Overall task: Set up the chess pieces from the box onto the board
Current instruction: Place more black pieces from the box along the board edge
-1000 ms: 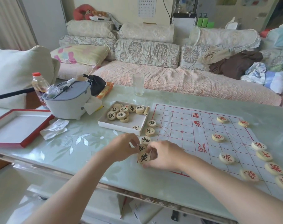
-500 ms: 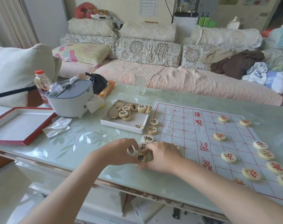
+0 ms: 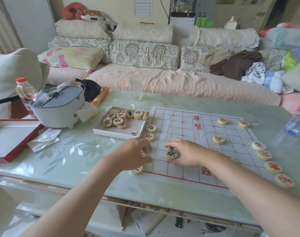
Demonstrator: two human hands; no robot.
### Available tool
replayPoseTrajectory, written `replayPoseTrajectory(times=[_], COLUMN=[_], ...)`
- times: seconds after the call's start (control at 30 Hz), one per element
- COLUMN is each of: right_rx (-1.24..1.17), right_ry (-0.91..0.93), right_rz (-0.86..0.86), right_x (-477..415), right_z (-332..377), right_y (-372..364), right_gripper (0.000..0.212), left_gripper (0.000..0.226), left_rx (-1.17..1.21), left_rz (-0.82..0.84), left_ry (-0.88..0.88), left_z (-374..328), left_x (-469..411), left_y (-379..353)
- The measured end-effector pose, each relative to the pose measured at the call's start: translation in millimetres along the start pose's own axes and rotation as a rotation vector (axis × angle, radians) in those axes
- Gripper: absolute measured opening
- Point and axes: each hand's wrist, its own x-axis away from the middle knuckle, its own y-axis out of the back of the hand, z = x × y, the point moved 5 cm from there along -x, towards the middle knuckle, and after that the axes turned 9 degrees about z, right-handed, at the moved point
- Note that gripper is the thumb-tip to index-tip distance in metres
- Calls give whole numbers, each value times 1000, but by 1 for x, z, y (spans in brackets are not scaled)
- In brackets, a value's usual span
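Observation:
A paper board (image 3: 183,137) with a red grid lies on the table. My right hand (image 3: 187,153) pinches a round wooden piece with a black character (image 3: 171,154) just above the board's left part. My left hand (image 3: 135,155) rests at the board's left edge, its fingers curled over a partly hidden piece (image 3: 143,153). Another black piece (image 3: 136,171) lies by my left wrist. Two black pieces (image 3: 150,132) sit in line along the left edge. The white box (image 3: 137,127) holds several black pieces. Several red pieces (image 3: 264,154) stand along the right side.
A grey pot-like container (image 3: 58,108), a crumpled tissue (image 3: 45,139) and a red-rimmed box lid (image 3: 7,139) occupy the table's left. An empty glass (image 3: 137,88) stands behind the box. A clear bottle (image 3: 298,122) is at the right edge. A sofa runs behind.
My hands have come apart. The right hand carried a black piece to the right over the board, while the left hand stayed at the board's left edge.

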Motion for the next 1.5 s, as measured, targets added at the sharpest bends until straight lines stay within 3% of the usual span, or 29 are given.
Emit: replayPoseTrajectory(times=[0.27, 0.47, 0.63, 0.83, 1.0, 1.1, 1.5], right_rx=[-92, -102, -144, -180, -108, -85, -256], right_ry=[42, 63, 92, -28, -43, -57, 45], right_rz=[-74, 98, 84, -40, -29, -5, -179], right_x=[21, 51, 64, 72, 72, 70, -22], right_z=[2, -12, -16, -20, -11, -9, 47], right_y=[11, 0, -7, -16, -20, -16, 21], right_gripper=[38, 33, 45, 62, 49, 53, 30], left_gripper=[37, 38, 45, 43, 36, 37, 15], left_rx=[-9, 41, -8, -49, -47, -26, -46], left_rz=[-8, 126, 179, 177, 156, 159, -202], left_ry=[-107, -153, -165, -192, -181, -163, 53], left_z=[-44, -58, -63, -72, -69, -61, 33], left_x=[-27, -27, -24, -20, -16, -14, -34], left_y=[-23, -44, -58, -64, -64, -62, 24])
